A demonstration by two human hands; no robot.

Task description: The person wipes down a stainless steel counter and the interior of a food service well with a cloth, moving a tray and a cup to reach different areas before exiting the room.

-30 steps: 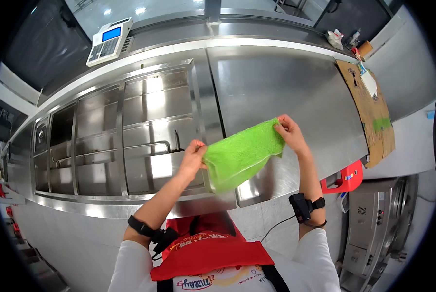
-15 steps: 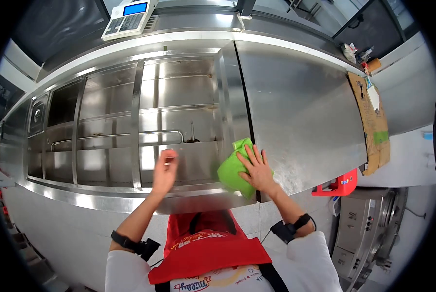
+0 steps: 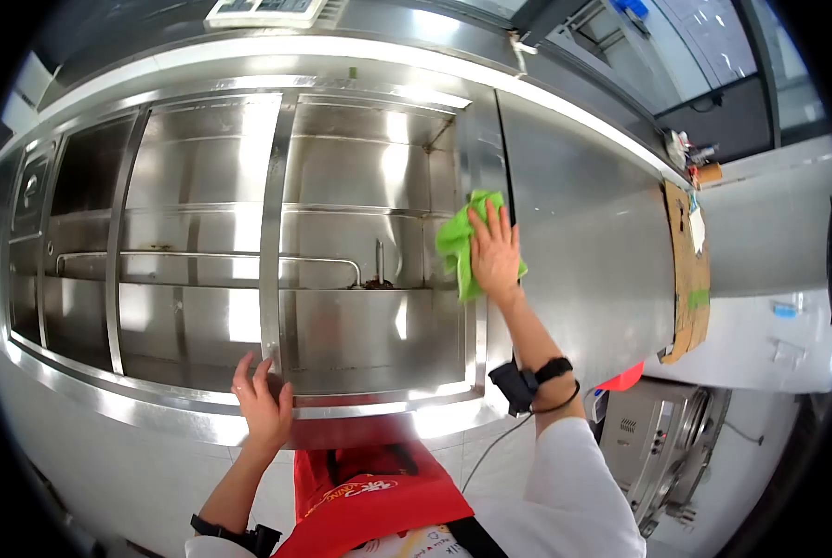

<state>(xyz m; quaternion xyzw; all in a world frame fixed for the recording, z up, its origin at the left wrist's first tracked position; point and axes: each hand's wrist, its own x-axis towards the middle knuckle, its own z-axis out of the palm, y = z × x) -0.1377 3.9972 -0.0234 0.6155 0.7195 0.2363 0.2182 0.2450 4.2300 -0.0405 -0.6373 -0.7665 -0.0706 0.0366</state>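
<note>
My right hand (image 3: 495,254) lies flat with fingers spread on a bright green cloth (image 3: 461,240), pressing it onto the steel strip between the sink basin (image 3: 369,232) and the flat counter (image 3: 583,232). The cloth hangs partly over the basin's right rim. My left hand (image 3: 263,406) rests with fingers apart on the front rim of the sink (image 3: 202,409), holding nothing. Both wrists carry black bands.
Several steel basins run to the left, with a rail and a drain pipe (image 3: 379,265) inside. A cardboard sheet (image 3: 686,270) lies at the counter's right end, small items (image 3: 690,153) behind it. A scale (image 3: 263,9) sits at the back. A red object (image 3: 620,377) is below the counter.
The cloth was held stretched between both hands, then laid on the counter. My right hand has slid it farther back along the basin edge. My left hand dropped to the front rim.
</note>
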